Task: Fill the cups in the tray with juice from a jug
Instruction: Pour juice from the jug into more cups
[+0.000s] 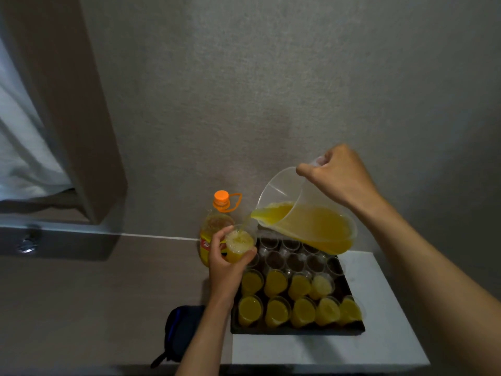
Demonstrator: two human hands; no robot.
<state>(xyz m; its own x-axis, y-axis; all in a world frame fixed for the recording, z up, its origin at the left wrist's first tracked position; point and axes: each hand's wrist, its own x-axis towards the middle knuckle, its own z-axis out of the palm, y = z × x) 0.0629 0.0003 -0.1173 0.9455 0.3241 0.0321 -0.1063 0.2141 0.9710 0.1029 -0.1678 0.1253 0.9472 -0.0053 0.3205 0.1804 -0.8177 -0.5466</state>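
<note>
My right hand [336, 175] grips the handle of a clear plastic jug [306, 213], tilted to the left with orange juice inside. A thin stream runs from its spout into a clear cup [240, 246] that my left hand [226, 263] holds up beside the tray; the cup is mostly full and foamy. The dark tray [298, 331] on a white table holds several cups. The two front rows [298, 299] are filled with juice, and the back rows [292, 260] are empty.
An orange-capped juice bottle [217, 226] stands behind my left hand, against the grey wall. A dark blue pouch [180, 331] lies on the floor left of the white table [385, 321]. A curtain and a wooden panel [89, 131] fill the left side.
</note>
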